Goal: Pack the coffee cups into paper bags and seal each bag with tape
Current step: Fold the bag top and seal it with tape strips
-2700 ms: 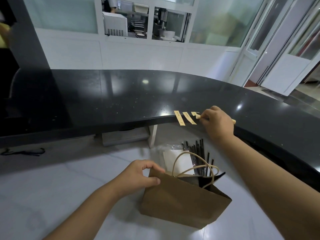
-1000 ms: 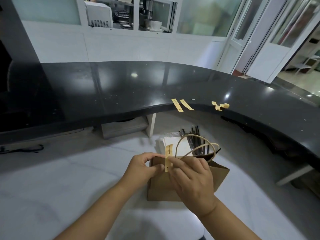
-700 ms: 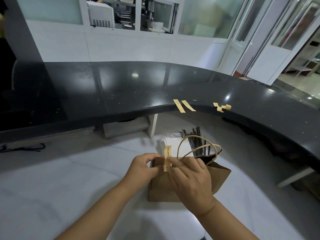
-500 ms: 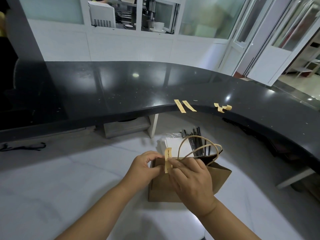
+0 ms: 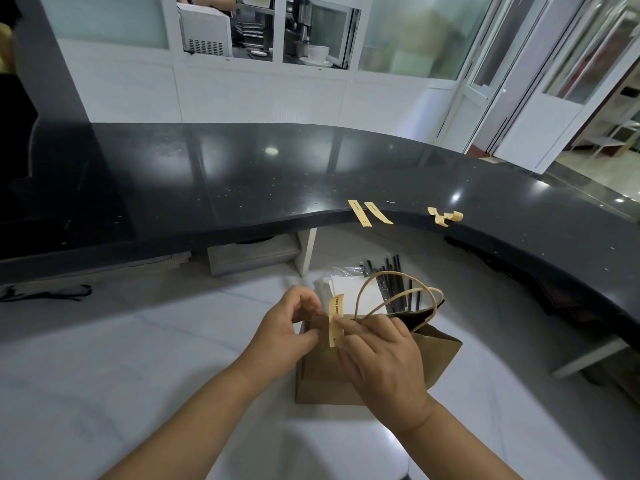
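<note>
A brown paper bag [image 5: 440, 355] with twine handles stands on the white lower surface, its right side gaping. My left hand [image 5: 284, 330] pinches the bag's top edge at the left corner. My right hand [image 5: 381, 358] holds a yellow tape strip [image 5: 335, 318] with black print against that edge; the strip's upper end sticks up free. No coffee cup is visible; the bag's inside is dark.
Two more tape strips [image 5: 369, 212] hang on the black counter's [image 5: 242, 188] edge, with a crumpled tape piece [image 5: 445, 216] to their right. Black straws [image 5: 394, 278] and white paper [image 5: 346, 289] lie behind the bag. A person stands behind the far window.
My right hand took a strip from the counter edge and brought it to the bag's top. Over the last second both hands have stayed at the bag's top edge with small finger shifts.
</note>
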A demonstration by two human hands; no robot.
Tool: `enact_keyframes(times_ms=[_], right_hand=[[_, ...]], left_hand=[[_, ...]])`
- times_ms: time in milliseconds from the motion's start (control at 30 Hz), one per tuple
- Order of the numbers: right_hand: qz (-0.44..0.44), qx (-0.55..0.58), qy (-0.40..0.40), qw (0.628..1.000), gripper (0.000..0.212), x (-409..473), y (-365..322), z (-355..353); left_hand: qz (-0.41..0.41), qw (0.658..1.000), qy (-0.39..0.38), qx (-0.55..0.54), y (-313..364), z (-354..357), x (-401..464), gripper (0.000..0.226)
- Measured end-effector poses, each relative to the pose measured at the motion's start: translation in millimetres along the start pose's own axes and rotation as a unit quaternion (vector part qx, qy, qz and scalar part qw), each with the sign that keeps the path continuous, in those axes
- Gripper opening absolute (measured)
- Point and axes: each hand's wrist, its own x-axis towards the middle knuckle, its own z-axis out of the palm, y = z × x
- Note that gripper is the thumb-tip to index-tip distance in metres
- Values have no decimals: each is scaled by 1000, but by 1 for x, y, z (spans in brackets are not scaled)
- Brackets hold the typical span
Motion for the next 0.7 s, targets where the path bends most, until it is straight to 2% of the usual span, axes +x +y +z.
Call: enact_keyframes(times_ms=[133, 300, 700], right_hand=[[-1, -1, -4, 1000, 20, 0, 0, -1], [6, 7, 4, 1000, 22, 1, -2, -3], [-3, 8, 3, 1000, 28, 0, 0, -3]], left_hand=[[16, 999, -38, 34, 3, -2, 2, 41], [34, 998, -39, 45, 0, -4, 5, 44], [41, 994, -79, 56, -3, -7, 10, 37]])
